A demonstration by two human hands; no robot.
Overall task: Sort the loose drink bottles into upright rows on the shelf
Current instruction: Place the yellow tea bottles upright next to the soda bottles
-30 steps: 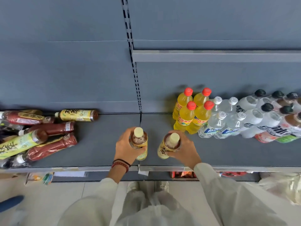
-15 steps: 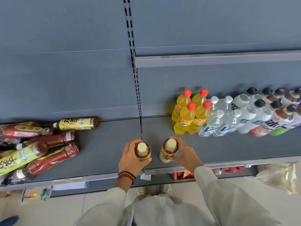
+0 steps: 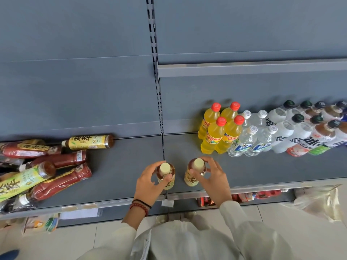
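Two yellow-labelled tea bottles with cream caps stand upright near the front of the grey shelf [image 3: 116, 171]. My left hand [image 3: 148, 182] grips the left tea bottle [image 3: 166, 175] at its shoulder. My right hand [image 3: 212, 179] holds the right tea bottle [image 3: 194, 173] the same way, fingers curled round its top. A heap of loose bottles [image 3: 43, 166] lies flat at the shelf's left end, red-brown, green and yellow ones mixed. Upright rows stand at the right: yellow drinks with red caps [image 3: 219, 128], then clear water bottles [image 3: 251, 136].
White and brown black-capped bottles [image 3: 304, 128] continue the upright rows to the right edge. A slotted upright rail [image 3: 157, 87] divides the back panel. An upper shelf edge [image 3: 244, 68] juts out at the right. A plastic bag [image 3: 319, 201] hangs below the shelf front.
Both hands have stayed on their bottles, which now stand side by side near the shelf's front; the view has shifted slightly, and my fingers have spread a little on the caps.
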